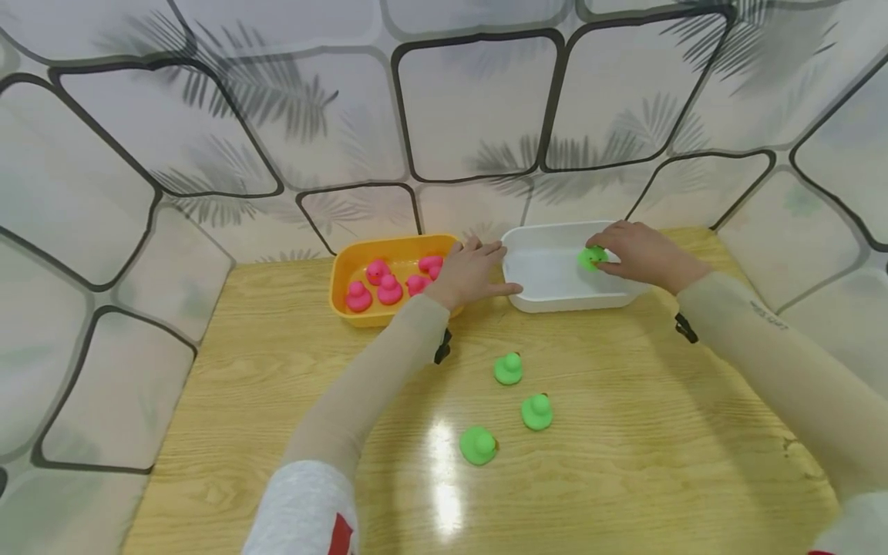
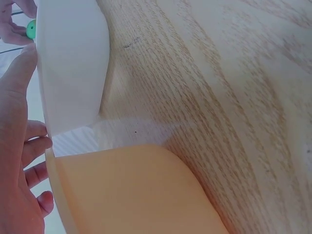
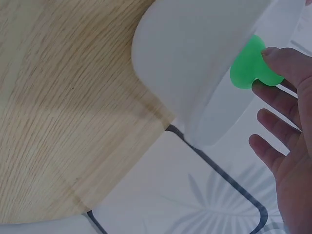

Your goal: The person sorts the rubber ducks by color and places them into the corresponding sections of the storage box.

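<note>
Between thumb and fingers, my right hand [image 1: 645,253] pinches a green toy duck [image 1: 593,258] over the right part of the white tray [image 1: 548,302]. The right wrist view shows the same duck [image 3: 247,63] at the tray's rim. My left hand [image 1: 470,273] spans the gap between the white tray and the orange tray [image 1: 368,317], fingers spread. Its thumb lies along the white rim, and its fingertips are right at both rims. Inside the orange tray sit several pink toy ducks [image 1: 389,290], some partly hidden by the left hand.
Three green ducks stand loose on the wooden table: one nearer the trays [image 1: 509,369], a middle one [image 1: 537,412] and one nearer me [image 1: 478,445]. A patterned wall covering [image 1: 479,108] rises right behind both trays.
</note>
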`<move>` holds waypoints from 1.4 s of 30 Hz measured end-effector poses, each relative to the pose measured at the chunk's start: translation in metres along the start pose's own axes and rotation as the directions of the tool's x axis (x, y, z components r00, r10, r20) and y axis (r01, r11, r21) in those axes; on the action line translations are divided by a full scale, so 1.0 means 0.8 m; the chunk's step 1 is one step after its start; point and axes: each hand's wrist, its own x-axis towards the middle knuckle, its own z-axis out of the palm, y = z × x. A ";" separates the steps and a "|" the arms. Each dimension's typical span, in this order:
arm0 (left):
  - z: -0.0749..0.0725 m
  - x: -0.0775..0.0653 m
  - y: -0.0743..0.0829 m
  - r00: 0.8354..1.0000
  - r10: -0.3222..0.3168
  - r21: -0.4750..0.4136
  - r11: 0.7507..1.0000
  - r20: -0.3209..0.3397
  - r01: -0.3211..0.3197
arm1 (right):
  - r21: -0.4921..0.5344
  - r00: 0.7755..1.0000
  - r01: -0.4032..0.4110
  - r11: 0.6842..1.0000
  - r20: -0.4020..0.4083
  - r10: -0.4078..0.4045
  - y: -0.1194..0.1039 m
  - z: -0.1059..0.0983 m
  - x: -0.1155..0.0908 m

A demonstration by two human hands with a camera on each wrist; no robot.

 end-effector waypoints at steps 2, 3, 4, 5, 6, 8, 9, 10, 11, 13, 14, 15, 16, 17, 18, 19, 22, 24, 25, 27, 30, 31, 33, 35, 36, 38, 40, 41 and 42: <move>0.000 -0.001 0.001 1.000 -0.002 -0.001 1.000 0.005 0.002 | -0.008 1.000 -0.016 1.000 0.014 0.017 0.005 0.001 -0.001; 0.000 -0.001 0.001 1.000 -0.002 0.000 1.000 0.005 0.002 | -0.014 1.000 -0.022 1.000 0.021 0.022 0.007 0.001 -0.002; 0.000 -0.001 0.001 1.000 -0.002 0.001 1.000 0.006 0.002 | -0.019 0.999 -0.027 0.999 0.027 0.028 0.008 0.001 -0.003; 0.000 -0.001 0.001 1.000 -0.003 0.001 1.000 0.005 0.003 | -0.025 0.999 -0.033 0.999 0.033 0.034 0.010 0.002 -0.003; 0.000 -0.001 0.002 1.000 -0.005 0.003 1.000 0.005 0.005 | -0.027 0.999 -0.038 0.999 0.038 0.039 0.012 0.002 -0.003; 0.000 -0.001 0.002 1.000 -0.006 0.002 1.000 0.004 0.006 | -0.034 0.998 -0.044 0.998 0.048 0.045 0.015 0.003 -0.003; 0.000 0.000 0.002 1.000 -0.005 0.001 1.000 0.002 0.005 | -0.039 0.997 -0.047 0.998 0.054 0.049 0.017 0.003 -0.003; 0.001 0.000 0.002 1.000 -0.004 0.000 1.000 0.001 0.004 | -0.042 0.997 -0.053 0.998 0.059 0.055 0.018 0.004 -0.003; 0.002 0.000 0.002 1.000 -0.002 -0.002 1.000 -0.002 0.002 | -0.046 0.996 -0.057 0.997 0.065 0.060 0.020 0.004 -0.002; 0.002 0.001 0.002 1.000 0.003 -0.006 1.000 -0.005 -0.003 | -0.056 0.994 -0.067 0.996 0.078 0.072 0.022 0.006 -0.002; 0.002 0.001 0.002 1.000 0.005 -0.009 1.000 -0.007 -0.005 | -0.058 0.994 -0.071 0.996 0.083 0.075 0.024 0.006 -0.002; 0.003 0.002 0.002 1.000 0.007 -0.010 1.000 -0.008 -0.007 | -0.061 0.993 -0.075 0.995 0.089 0.080 0.025 0.007 -0.001; 0.004 0.002 0.002 1.000 0.008 -0.010 1.000 -0.009 -0.008 | -0.063 0.992 -0.079 0.995 0.094 0.084 0.026 0.008 -0.001; 0.004 0.002 0.002 1.000 0.008 -0.013 1.000 -0.010 -0.009 | -0.066 0.991 -0.081 0.995 0.097 0.087 0.027 0.009 -0.001; 0.005 0.003 0.002 1.000 0.008 -0.013 1.000 -0.010 -0.009 | -0.067 0.991 -0.084 0.994 0.101 0.090 0.027 0.009 -0.001; 0.005 0.003 0.002 1.000 0.008 -0.014 1.000 -0.010 -0.008 | -0.066 0.990 -0.085 0.994 0.104 0.091 0.027 0.009 -0.001; 0.007 0.003 0.001 1.000 0.008 -0.016 1.000 -0.013 -0.009 | -0.064 0.989 -0.093 0.994 0.109 0.099 0.026 0.009 -0.001; 0.008 0.003 0.001 1.000 0.008 -0.016 1.000 -0.015 -0.009 | -0.052 0.989 -0.100 0.994 0.108 0.105 0.025 0.007 -0.002; 0.007 0.003 0.001 1.000 0.008 -0.017 1.000 -0.016 -0.008 | -0.046 0.988 -0.105 0.993 0.106 0.109 0.024 0.006 -0.002; 0.007 0.003 0.001 1.000 0.007 -0.014 1.000 -0.017 -0.007 | -0.032 0.988 -0.113 0.993 0.102 0.116 0.022 0.004 -0.003; 0.006 0.003 0.001 1.000 0.006 -0.013 1.000 -0.022 -0.006 | -0.023 0.990 -0.108 0.994 0.088 0.109 0.019 0.001 -0.006; 0.006 0.003 0.000 1.000 0.005 -0.014 1.000 -0.023 -0.006 | -0.022 0.991 -0.104 0.994 0.083 0.105 0.018 0.000 -0.007; 0.006 0.003 0.000 1.000 0.005 -0.015 1.000 -0.024 -0.006 | -0.017 0.993 -0.098 0.995 0.069 0.099 0.015 -0.001 -0.011; 0.005 0.002 0.000 1.000 0.005 -0.016 1.000 -0.023 -0.005 | -0.007 0.994 -0.094 0.996 0.055 0.095 0.012 -0.002 -0.014; 0.005 0.002 0.001 1.000 0.005 -0.014 1.000 -0.022 -0.005 | -0.004 0.995 -0.092 0.996 0.050 0.092 0.009 -0.003 -0.016; 0.004 0.001 0.001 1.000 0.004 -0.012 1.000 -0.019 -0.004 | 0.001 0.996 -0.082 0.997 0.035 0.082 0.002 -0.006 -0.019; 0.003 0.001 0.000 1.000 0.005 -0.011 1.000 -0.018 -0.005 | -0.001 0.998 -0.061 0.998 0.021 0.061 -0.006 -0.008 -0.023; 0.003 0.000 0.000 1.000 0.006 -0.011 1.000 -0.018 -0.006 | -0.003 0.999 -0.046 0.999 0.011 0.046 -0.010 -0.010 -0.025; 0.002 0.000 0.000 1.000 0.006 -0.011 1.000 -0.019 -0.007 | -0.004 1.000 -0.029 1.000 -0.002 0.029 -0.014 -0.011 -0.027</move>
